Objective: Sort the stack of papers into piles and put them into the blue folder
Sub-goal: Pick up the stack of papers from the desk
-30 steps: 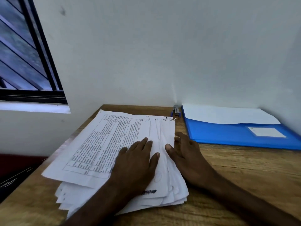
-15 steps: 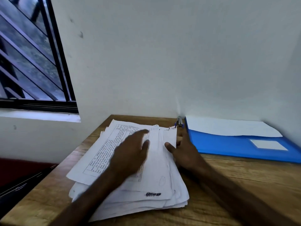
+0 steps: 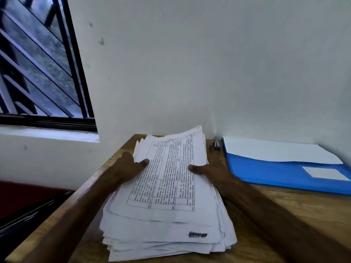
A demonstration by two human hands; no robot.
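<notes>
Papers look limp and slippery, best held where left hand and right hand clasp their long sides.

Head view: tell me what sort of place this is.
Probably an office or study corner: a wooden table against a white wall beside a barred window, bearing a stack of printed papers, a blue folder and what looks like a stapler.
</notes>
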